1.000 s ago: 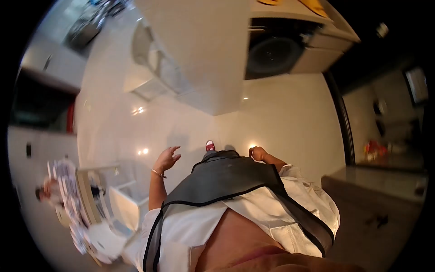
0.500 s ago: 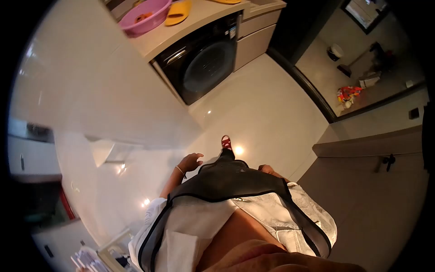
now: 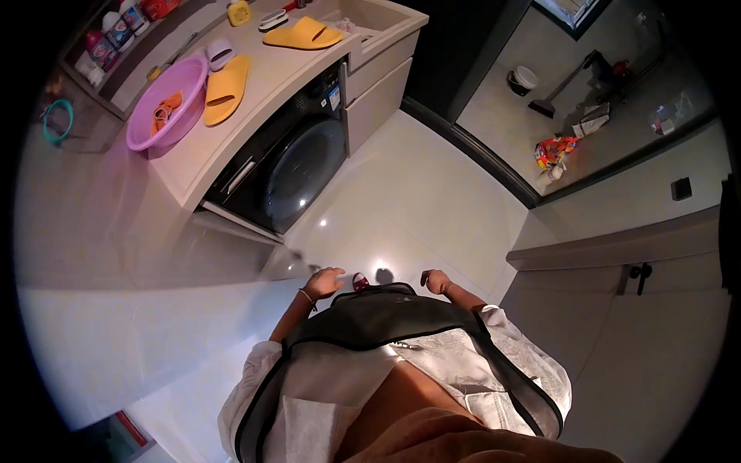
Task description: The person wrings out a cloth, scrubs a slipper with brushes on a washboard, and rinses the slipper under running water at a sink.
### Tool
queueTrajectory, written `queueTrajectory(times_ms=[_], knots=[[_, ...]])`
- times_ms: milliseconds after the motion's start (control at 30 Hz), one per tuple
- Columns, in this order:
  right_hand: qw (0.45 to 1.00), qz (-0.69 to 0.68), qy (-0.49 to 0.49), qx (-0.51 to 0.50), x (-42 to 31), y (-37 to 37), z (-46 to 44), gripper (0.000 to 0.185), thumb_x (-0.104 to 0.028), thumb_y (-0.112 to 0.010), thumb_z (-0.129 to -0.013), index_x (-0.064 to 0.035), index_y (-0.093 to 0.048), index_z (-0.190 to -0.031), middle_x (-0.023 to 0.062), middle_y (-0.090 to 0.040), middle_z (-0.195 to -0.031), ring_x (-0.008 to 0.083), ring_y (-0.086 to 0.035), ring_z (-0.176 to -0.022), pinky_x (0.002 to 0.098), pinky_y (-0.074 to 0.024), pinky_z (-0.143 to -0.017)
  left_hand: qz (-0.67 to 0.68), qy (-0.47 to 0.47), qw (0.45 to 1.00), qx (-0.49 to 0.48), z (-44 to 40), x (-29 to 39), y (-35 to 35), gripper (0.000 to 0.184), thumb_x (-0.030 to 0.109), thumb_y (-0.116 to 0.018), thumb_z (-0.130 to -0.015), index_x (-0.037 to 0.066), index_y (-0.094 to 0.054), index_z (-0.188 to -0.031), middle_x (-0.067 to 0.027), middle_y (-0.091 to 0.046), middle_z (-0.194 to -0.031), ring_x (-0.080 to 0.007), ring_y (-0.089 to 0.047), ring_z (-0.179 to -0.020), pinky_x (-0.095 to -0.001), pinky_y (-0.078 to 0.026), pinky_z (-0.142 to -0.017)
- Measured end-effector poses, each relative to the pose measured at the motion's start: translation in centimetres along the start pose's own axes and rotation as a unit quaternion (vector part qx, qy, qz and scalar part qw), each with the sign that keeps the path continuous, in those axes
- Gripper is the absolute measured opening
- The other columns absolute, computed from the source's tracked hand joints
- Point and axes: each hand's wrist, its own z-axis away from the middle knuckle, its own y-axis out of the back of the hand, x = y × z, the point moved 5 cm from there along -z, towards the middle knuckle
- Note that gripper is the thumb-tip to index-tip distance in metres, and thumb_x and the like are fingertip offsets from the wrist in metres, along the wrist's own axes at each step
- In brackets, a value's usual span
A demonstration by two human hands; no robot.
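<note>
My left hand (image 3: 324,282) hangs in front of my body with its fingers loosely stretched and nothing in them. It is beside the dark apron (image 3: 378,312) I wear, above the pale floor. On the other side, my right hand (image 3: 438,282) is held out with its fingers loosely bent, and I see nothing in it. Neither hand touches anything. One of my feet, in a red shoe (image 3: 360,282), shows between the hands. Ahead on the left is a black front-loading washing machine (image 3: 305,174) under a counter (image 3: 258,85).
On the counter are a pink basin (image 3: 139,135) with an orange cloth (image 3: 166,110) and yellow slippers (image 3: 227,91). Bottles (image 3: 100,50) stand on a shelf at the upper left. A dark door frame (image 3: 478,158) opens toward a broom (image 3: 543,106) and bucket (image 3: 523,79). A door (image 3: 602,324) is on the right.
I have come closer to the counter and washing machine, and more of the countertop shows. My right hand has moved out from beside the apron and shows more fully.
</note>
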Motion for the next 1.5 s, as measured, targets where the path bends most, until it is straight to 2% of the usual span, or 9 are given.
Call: queueTrajectory(times_ms=[533,933,967,1000,1067,1200,1333,1400,1500], knots=[[0.998,-0.041,-0.038,0.027,10.8,13.7,-7.8,0.025,-0.023,-0.055,-0.066,-0.0108,-0.067,-0.084,0.0131,-0.065,-0.085,0.0309,-0.061,-0.085,0.0386,-0.0490,-0.072,0.045,-0.008,0.999,0.007,-16.5,3.5,7.5,0.033,0.028,-0.056,-0.079,0.004,-0.057,-0.102,-0.0171,-0.059,-0.101,-0.0324,-0.057,-0.090,-0.0389,-0.045,-0.080],[0.983,0.006,0.182,0.020,30.1,36.0,-18.1,0.019,-0.012,-0.052,-0.067,-0.0143,-0.068,-0.078,0.0106,-0.064,-0.082,0.0257,-0.062,-0.078,0.0341,-0.0507,-0.069,0.347,-0.300,0.758,0.463,-28.1,29.4,46.8,0.033,0.024,-0.055,-0.087,-0.002,-0.053,-0.108,-0.0121,-0.061,-0.091,-0.0171,-0.058,-0.082,-0.0315,-0.046,-0.075],[0.971,0.039,0.234,0.037,31.6,36.7,-20.5,0.020,-0.009,-0.050,-0.068,-0.0132,-0.067,-0.078,0.0072,-0.063,-0.073,0.0220,-0.062,-0.065,0.0333,-0.0518,-0.058,0.238,-0.228,0.783,0.527,-29.0,28.8,50.4,0.030,0.020,-0.055,-0.086,0.000,-0.054,-0.109,-0.0130,-0.062,-0.090,-0.0198,-0.060,-0.082,-0.0330,-0.046,-0.072],[0.989,-0.088,-0.105,-0.049,31.4,39.5,-21.5,0.021,-0.013,-0.049,-0.070,-0.0131,-0.067,-0.081,0.0048,-0.062,-0.071,0.0195,-0.060,-0.058,0.0346,-0.0514,-0.051,-0.010,-0.135,0.815,0.563,-31.2,28.5,53.3,0.030,0.020,-0.055,-0.084,0.002,-0.054,-0.109,-0.0135,-0.062,-0.091,-0.0213,-0.060,-0.083,-0.0334,-0.046,-0.072],[0.991,-0.089,-0.057,-0.086,32.0,43.9,-28.6,0.031,-0.002,-0.048,-0.063,-0.0106,-0.065,-0.088,0.0072,-0.060,-0.066,0.0206,-0.060,-0.049,0.0338,-0.0494,-0.044,-0.342,0.021,0.793,0.504,-35.5,24.6,58.1,0.031,0.018,-0.057,-0.081,0.009,-0.054,-0.111,-0.0138,-0.060,-0.095,-0.0238,-0.060,-0.087,-0.0331,-0.046,-0.073],[0.991,-0.102,0.087,0.009,22.8,53.5,-37.3,0.017,-0.009,-0.048,-0.071,-0.0077,-0.062,-0.081,0.0086,-0.059,-0.069,0.0220,-0.057,-0.057,0.0340,-0.0457,-0.050,0.311,-0.059,0.635,0.705,-37.2,11.4,62.9,0.040,0.022,-0.060,-0.080,0.001,-0.052,-0.113,-0.0151,-0.060,-0.098,-0.0252,-0.058,-0.094,-0.0333,-0.044,-0.078],[0.891,-0.423,0.136,-0.096,15.6,59.7,-50.5,0.013,-0.015,-0.052,-0.079,-0.0069,-0.060,-0.086,0.0092,-0.059,-0.072,0.0184,-0.060,-0.062,0.0331,-0.0469,-0.052,-0.096,0.056,0.757,0.643,-44.0,6.0,64.4,0.053,0.032,-0.059,-0.080,-0.002,-0.047,-0.120,-0.0163,-0.059,-0.097,-0.0254,-0.057,-0.091,-0.0318,-0.043,-0.078],[0.779,-0.575,0.126,-0.215,8.9,64.3,-45.7,0.014,-0.015,-0.052,-0.080,-0.0076,-0.059,-0.090,0.0076,-0.058,-0.072,0.0180,-0.060,-0.061,0.0329,-0.0468,-0.053,0.071,0.059,0.802,0.590,-45.5,4.9,62.6,0.055,0.036,-0.059,-0.080,-0.002,-0.048,-0.119,-0.0192,-0.060,-0.095,-0.0293,-0.058,-0.091,-0.0349,-0.044,-0.078],[0.960,-0.196,0.199,0.020,1.1,72.3,-42.2,0.021,-0.020,-0.053,-0.080,-0.0079,-0.057,-0.097,0.0054,-0.058,-0.073,0.0217,-0.060,-0.063,0.0319,-0.0477,-0.061,-0.035,0.195,0.800,0.566,-44.9,8.2,62.3,0.057,0.042,-0.058,-0.080,-0.004,-0.051,-0.113,-0.0205,-0.061,-0.090,-0.0271,-0.060,-0.085,-0.0317,-0.046,-0.075]])
